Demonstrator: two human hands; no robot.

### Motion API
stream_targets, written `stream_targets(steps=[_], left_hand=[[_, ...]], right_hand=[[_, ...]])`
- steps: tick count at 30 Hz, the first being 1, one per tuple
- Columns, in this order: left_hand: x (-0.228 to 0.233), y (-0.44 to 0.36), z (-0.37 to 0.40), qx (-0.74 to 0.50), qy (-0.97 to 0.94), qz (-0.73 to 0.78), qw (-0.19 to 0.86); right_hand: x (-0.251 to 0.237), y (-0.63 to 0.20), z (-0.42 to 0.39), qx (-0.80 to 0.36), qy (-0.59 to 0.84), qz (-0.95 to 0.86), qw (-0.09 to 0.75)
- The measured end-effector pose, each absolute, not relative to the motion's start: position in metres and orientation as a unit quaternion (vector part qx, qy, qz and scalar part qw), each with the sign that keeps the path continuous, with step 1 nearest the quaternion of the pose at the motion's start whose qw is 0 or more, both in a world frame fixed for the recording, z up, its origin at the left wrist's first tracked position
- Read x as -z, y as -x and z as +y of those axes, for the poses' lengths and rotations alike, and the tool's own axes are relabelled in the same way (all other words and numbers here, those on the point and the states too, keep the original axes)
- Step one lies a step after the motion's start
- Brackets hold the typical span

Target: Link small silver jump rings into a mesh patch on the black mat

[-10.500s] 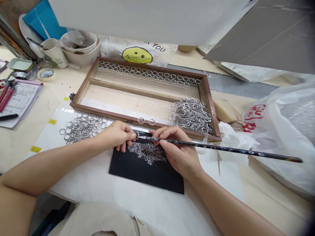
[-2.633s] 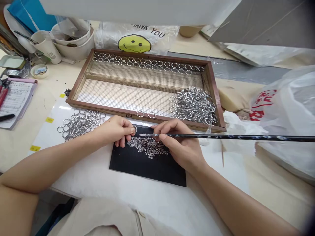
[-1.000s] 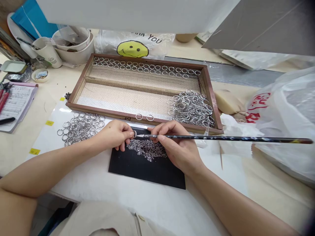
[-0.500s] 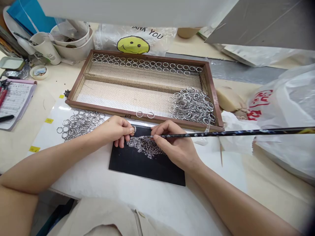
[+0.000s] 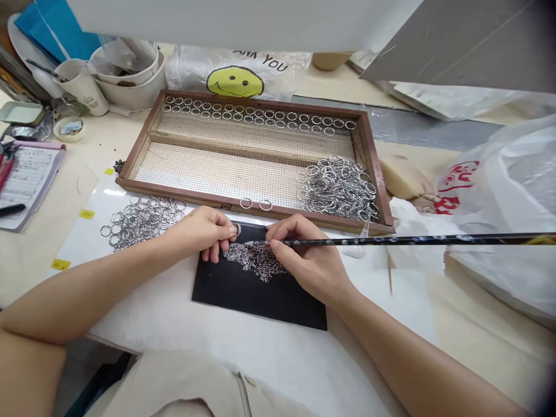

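Pinched between thumb and forefinger, the left hand (image 5: 203,231) held a small ring (image 5: 237,230) upright above the upper left corner of a black mat (image 5: 243,295). At three o'clock from it, the right hand (image 5: 304,255) gripped a long thin stick (image 5: 412,239) like a pen, fingers closed around it near the pointed end, which hung over a heap of tiny silver beads (image 5: 256,260) on the mat, just beside the ring. The stick ran out level toward three o'clock. At twelve o'clock from the hands lay a wooden mesh tray (image 5: 143,136), with rows of rings along its far edge and a pile of rings (image 5: 339,188) in its near right corner. Loose rings (image 5: 141,217) lay at ten o'clock from the left hand, on the white sheet (image 5: 182,330).
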State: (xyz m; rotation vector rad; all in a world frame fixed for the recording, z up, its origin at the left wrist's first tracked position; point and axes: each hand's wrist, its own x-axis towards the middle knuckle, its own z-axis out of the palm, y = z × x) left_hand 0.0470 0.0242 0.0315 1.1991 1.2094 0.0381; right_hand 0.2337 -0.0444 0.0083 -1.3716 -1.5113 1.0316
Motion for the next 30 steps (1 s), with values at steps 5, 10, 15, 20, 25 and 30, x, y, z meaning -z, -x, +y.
stream_targets(steps=[5,10,15,20,25,30], left_hand=[[-0.031,-0.047,0.024,-0.015,-0.525,0.534,0.663],[-0.027,-0.045,0.023,-0.013,-0.525,0.532,0.664],[-0.021,-0.042,0.021,-0.023,-0.543,0.525,0.655],[-0.019,-0.042,0.02,-0.024,-0.546,0.53,0.649],[-0.018,-0.042,0.02,-0.029,-0.549,0.524,0.651],[-0.016,-0.041,0.02,-0.025,-0.548,0.527,0.649]], right_hand=[[-0.005,-0.237,-0.043,-0.462,0.526,-0.546,0.461],[0.003,-0.24,-0.041,-0.529,0.448,-0.501,0.517],[0.003,-0.24,-0.041,-0.54,0.436,-0.5,0.518],[0.003,-0.238,-0.041,-0.543,0.435,-0.5,0.516],[0.005,-0.238,-0.042,-0.545,0.431,-0.497,0.519],[0.006,-0.237,-0.043,-0.529,0.439,-0.508,0.519]])
